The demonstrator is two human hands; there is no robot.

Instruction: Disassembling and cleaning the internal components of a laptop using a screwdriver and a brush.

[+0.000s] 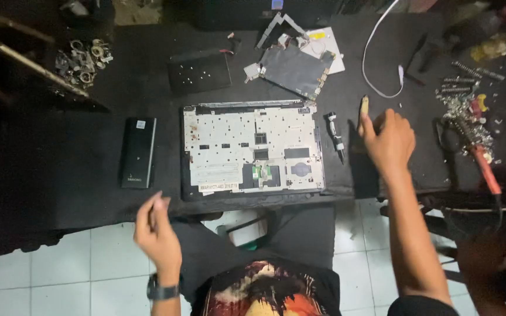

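Note:
An opened laptop base, with its pale inner frame up, lies in the middle of the black workbench. My right hand hovers just right of it, with a small tan piece pinched at the raised fingertips. A small black screwdriver lies between that hand and the laptop. My left hand, with a dark watch on the wrist, is blurred in front of the bench edge below the laptop's left corner. It holds nothing I can see.
A black battery pack lies left of the laptop. Behind it are a black cover panel, a circuit board and a white cable. Metal parts are heaped far left. At the right lie screws, springs and a red-handled soldering iron.

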